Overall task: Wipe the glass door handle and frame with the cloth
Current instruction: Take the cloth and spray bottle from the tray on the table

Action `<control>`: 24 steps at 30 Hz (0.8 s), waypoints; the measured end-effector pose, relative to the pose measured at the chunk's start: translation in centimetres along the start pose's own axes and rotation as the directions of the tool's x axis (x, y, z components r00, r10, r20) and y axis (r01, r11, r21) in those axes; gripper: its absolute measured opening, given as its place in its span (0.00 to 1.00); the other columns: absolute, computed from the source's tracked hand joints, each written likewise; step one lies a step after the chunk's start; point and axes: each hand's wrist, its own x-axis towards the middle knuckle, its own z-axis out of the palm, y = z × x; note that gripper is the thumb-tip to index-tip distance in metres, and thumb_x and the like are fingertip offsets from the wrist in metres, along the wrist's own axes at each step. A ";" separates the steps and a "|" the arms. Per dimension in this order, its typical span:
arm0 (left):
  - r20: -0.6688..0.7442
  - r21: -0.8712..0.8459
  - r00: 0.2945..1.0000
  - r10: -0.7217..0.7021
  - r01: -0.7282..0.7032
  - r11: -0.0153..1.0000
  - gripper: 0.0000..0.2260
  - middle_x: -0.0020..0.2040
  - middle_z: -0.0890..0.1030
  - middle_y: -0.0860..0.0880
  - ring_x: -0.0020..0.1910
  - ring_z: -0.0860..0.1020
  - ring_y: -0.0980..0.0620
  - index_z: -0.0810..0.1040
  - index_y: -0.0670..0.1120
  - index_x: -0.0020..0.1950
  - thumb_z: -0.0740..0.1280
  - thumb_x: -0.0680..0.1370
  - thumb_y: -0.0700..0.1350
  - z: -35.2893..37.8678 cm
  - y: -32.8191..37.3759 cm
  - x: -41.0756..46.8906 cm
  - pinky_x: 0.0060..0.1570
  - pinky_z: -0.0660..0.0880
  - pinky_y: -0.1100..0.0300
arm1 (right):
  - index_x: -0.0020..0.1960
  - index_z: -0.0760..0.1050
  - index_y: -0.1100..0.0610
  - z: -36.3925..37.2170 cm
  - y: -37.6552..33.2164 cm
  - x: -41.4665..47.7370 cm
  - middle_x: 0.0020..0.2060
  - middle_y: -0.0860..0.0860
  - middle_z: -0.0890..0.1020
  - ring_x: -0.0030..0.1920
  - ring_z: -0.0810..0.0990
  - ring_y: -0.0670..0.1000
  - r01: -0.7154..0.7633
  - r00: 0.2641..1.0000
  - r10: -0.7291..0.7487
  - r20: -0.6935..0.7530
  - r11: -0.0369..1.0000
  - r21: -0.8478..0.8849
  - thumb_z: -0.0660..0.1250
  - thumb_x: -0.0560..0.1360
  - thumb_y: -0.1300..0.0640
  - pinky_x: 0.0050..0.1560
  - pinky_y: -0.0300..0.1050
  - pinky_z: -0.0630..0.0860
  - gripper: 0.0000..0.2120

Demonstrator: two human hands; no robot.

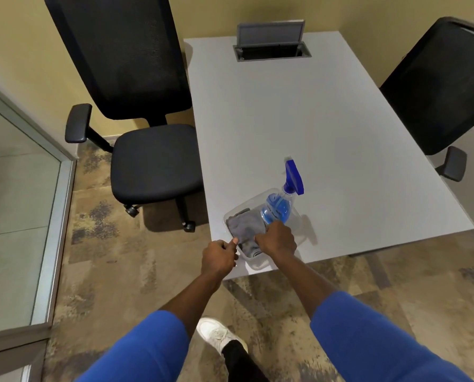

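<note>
A grey cloth (pixel 244 228) lies folded in a clear plastic tub (pixel 295 216) at the near left corner of the grey table (pixel 327 128). A spray bottle (pixel 281 202) of blue liquid with a blue trigger head leans in the same tub. My left hand (pixel 218 257) is closed at the tub's near left rim, thumb touching the rim. My right hand (pixel 277 239) reaches into the tub, fingers curled down onto the cloth beside the bottle's base. A glass panel with a metal frame (pixel 56 205) stands at the far left; no door handle is in view.
A black office chair (pixel 153 161) stands left of the table and another black chair (pixel 445 86) at the right. A raised cable-box lid (pixel 270 31) sits at the table's far end. My white shoe (pixel 216 333) is on the patterned carpet below.
</note>
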 end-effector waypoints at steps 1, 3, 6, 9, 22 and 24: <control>0.001 0.016 1.000 -0.003 0.003 1.000 0.23 0.46 0.91 0.42 0.48 0.90 0.40 0.87 0.38 0.52 0.70 0.88 0.58 -0.2 -0.1 0.1 0.56 0.87 0.42 | 0.65 0.76 0.57 0.1 0.0 0.0 0.51 0.52 0.82 0.48 0.81 0.52 -0.006 1.000 0.006 0.010 1.000 0.016 0.75 0.80 0.47 0.50 0.47 0.81 0.20; 0.002 0.055 1.000 -0.008 0.007 0.998 0.25 0.45 0.91 0.42 0.48 0.90 0.40 0.87 0.38 0.50 0.70 0.87 0.61 -0.7 -0.3 0.3 0.56 0.87 0.43 | 0.64 0.78 0.57 0.0 -0.1 0.0 0.52 0.53 0.84 0.51 0.84 0.53 0.001 1.000 -0.002 0.019 1.000 0.029 0.74 0.80 0.46 0.52 0.48 0.83 0.19; 0.008 0.136 1.000 0.015 -0.016 0.991 0.24 0.46 0.91 0.42 0.49 0.90 0.40 0.86 0.39 0.50 0.71 0.86 0.62 -1.4 -0.4 0.3 0.57 0.87 0.42 | 0.65 0.81 0.55 -0.4 -0.6 -0.2 0.57 0.54 0.86 0.58 0.84 0.55 0.058 0.998 -0.058 -0.018 0.998 0.028 0.74 0.79 0.45 0.56 0.51 0.84 0.19; -0.007 0.225 0.998 0.055 -0.052 0.973 0.21 0.49 0.90 0.42 0.50 0.89 0.40 0.87 0.40 0.52 0.71 0.87 0.59 -2.3 -0.4 0.2 0.58 0.87 0.40 | 0.65 0.82 0.57 -0.6 -1.3 -0.7 0.58 0.55 0.85 0.62 0.82 0.57 0.139 0.986 -0.140 -0.086 0.990 -0.018 0.76 0.78 0.42 0.62 0.52 0.81 0.23; -0.005 0.038 1.000 0.024 -0.024 0.999 0.19 0.39 0.90 0.48 0.37 0.88 0.50 0.88 0.40 0.48 0.74 0.86 0.56 -2.6 -1.3 -0.2 0.49 0.89 0.46 | 0.74 0.69 0.59 -0.2 -1.5 -0.4 0.67 0.57 0.81 0.67 0.82 0.58 0.150 0.984 -0.139 0.113 0.984 -0.093 0.71 0.83 0.45 0.65 0.47 0.80 0.27; 0.008 -0.005 1.000 0.010 -0.010 1.000 0.20 0.39 0.90 0.47 0.36 0.88 0.50 0.88 0.39 0.49 0.74 0.86 0.56 -2.2 -0.9 -0.2 0.46 0.88 0.49 | 0.75 0.69 0.59 -0.3 -1.8 -0.4 0.69 0.57 0.81 0.69 0.81 0.58 0.136 0.984 -0.123 0.125 0.986 -0.099 0.71 0.83 0.46 0.67 0.48 0.79 0.27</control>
